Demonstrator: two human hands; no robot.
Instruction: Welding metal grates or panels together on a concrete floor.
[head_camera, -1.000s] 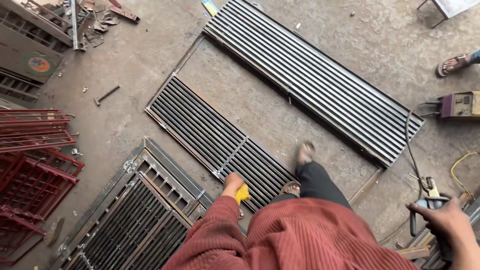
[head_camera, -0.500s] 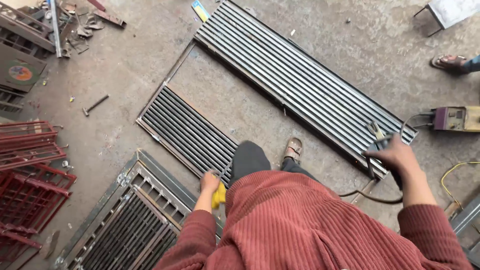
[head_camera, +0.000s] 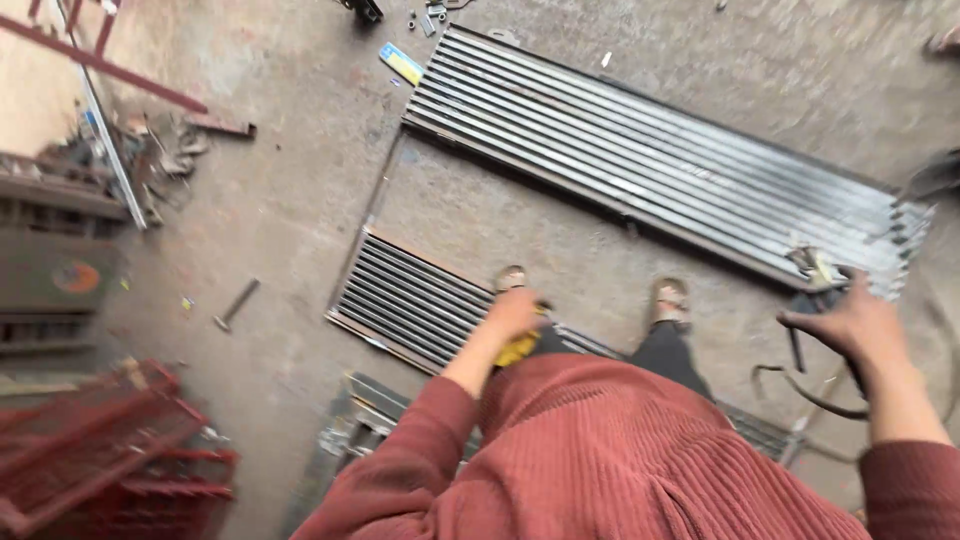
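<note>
Below us on the rough concrete floor (head_camera: 290, 220) lie two ribbed metal grilles: a long grey one (head_camera: 660, 165) of parallel bars and a shorter dark one (head_camera: 420, 300) under our feet. Our left hand (head_camera: 515, 315) is curled shut around a small yellow object (head_camera: 520, 348), its shape too hidden to tell. Our right hand (head_camera: 850, 322) grips a dark tool (head_camera: 815, 300) with a black cable (head_camera: 810, 390) looping below it, close to the long grille's ragged end. A red metal frame (head_camera: 110, 450) crowds the lower left corner; scrap (head_camera: 160, 150) lines the left edge. Bare floor runs open between the two grilles and left of them, past a lone hammer (head_camera: 235, 303).
</note>
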